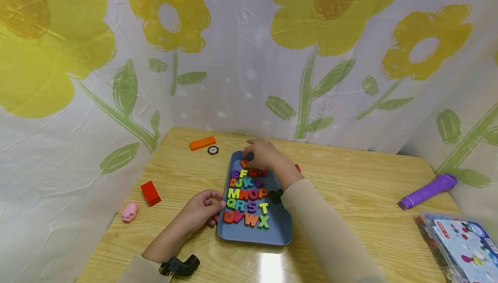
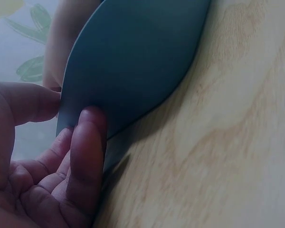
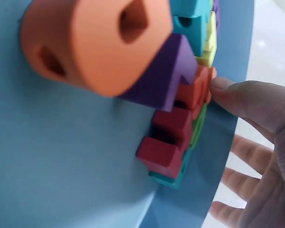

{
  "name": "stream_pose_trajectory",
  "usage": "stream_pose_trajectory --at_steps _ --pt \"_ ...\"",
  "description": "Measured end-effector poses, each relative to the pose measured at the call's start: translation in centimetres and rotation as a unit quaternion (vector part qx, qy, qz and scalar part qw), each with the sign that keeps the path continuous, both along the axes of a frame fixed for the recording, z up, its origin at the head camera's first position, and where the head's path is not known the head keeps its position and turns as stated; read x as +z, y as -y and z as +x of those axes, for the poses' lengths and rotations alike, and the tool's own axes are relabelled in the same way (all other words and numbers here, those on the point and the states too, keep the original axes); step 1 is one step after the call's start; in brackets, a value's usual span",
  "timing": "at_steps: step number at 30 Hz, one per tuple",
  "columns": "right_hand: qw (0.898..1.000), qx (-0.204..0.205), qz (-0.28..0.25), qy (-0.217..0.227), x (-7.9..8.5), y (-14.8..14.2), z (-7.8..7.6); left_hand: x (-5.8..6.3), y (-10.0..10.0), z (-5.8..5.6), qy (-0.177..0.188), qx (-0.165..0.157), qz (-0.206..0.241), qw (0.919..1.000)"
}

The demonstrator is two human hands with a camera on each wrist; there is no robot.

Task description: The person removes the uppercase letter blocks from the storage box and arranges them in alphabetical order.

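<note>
A blue-grey tray (image 1: 278,231) holds rows of colourful toy letters, including a yellow-green X (image 1: 263,222), an orange W (image 1: 251,220) and a yellow M (image 1: 233,193). My left hand (image 1: 204,208) pinches the tray's left edge; the left wrist view has its thumb and fingers on the tray wall (image 2: 133,57). At the far end, my right hand (image 1: 263,153) reaches over the top row. Its thumb touches an orange letter (image 3: 202,88) among the pieces, while the other fingers extend beyond the rim. A small dark piece (image 1: 250,156) shows beside that hand.
An orange block (image 1: 202,143) and a round chip (image 1: 212,150) lie behind the tray's left side. Further left are a red block (image 1: 150,193) and a pink pig figure (image 1: 130,211). To the right lie a purple microphone (image 1: 428,191) and a clear boxed set (image 1: 463,244).
</note>
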State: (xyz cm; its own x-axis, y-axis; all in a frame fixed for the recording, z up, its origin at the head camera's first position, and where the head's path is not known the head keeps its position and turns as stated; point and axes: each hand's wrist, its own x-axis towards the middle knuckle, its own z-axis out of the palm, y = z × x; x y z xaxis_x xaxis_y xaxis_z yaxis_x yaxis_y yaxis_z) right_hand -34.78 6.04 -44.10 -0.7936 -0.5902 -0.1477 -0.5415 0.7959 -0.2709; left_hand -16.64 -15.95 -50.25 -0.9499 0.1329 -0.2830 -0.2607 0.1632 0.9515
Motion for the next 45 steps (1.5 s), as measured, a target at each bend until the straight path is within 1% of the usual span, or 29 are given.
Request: stream_pose_trajectory --at_steps 7,13,17,23,26,29,33,34,37,41,45 --pt "1.000 -0.006 0.016 0.013 -0.3 -0.1 0.2 0.0 -0.2 -0.1 -0.002 -0.002 -0.002 1.0000" --pt "1.000 -0.010 0.013 0.015 -0.4 -0.1 0.2 0.0 -0.2 -0.1 -0.010 -0.007 0.000 0.9999" --pt "1.000 -0.010 0.009 0.017 -0.4 -0.2 0.3 -0.1 -0.3 -0.2 -0.008 -0.007 0.004 0.9999" --pt "1.000 -0.012 -0.008 0.014 -0.4 -0.4 0.2 -0.1 -0.3 -0.2 -0.007 -0.009 0.004 0.9999" --pt "0.999 -0.011 -0.032 0.007 0.3 -0.9 0.3 -0.1 -0.3 -0.1 -0.009 -0.009 0.004 0.9999" --pt "0.998 -0.009 -0.064 -0.004 1.9 -1.9 0.5 -0.2 -0.3 -0.2 -0.009 -0.009 0.003 0.9999" --pt "0.994 -0.010 -0.100 -0.033 4.4 -4.2 0.9 -0.2 -0.3 -0.1 -0.006 -0.006 0.000 1.0000" --pt "0.993 -0.012 -0.106 -0.042 4.9 -4.8 0.9 -0.2 -0.2 -0.1 -0.005 -0.005 0.000 1.0000" --pt "0.991 -0.034 -0.123 -0.050 6.1 -6.9 1.3 -0.2 -0.1 -0.1 0.000 -0.003 0.000 1.0000" --pt "0.987 -0.072 -0.133 -0.044 6.4 -10.0 1.7 -0.2 0.0 -0.1 0.008 0.000 0.004 1.0000" --pt "0.987 -0.098 -0.121 -0.037 5.5 -13.1 1.8 -0.1 -0.1 -0.2 0.009 0.004 0.007 0.9999"
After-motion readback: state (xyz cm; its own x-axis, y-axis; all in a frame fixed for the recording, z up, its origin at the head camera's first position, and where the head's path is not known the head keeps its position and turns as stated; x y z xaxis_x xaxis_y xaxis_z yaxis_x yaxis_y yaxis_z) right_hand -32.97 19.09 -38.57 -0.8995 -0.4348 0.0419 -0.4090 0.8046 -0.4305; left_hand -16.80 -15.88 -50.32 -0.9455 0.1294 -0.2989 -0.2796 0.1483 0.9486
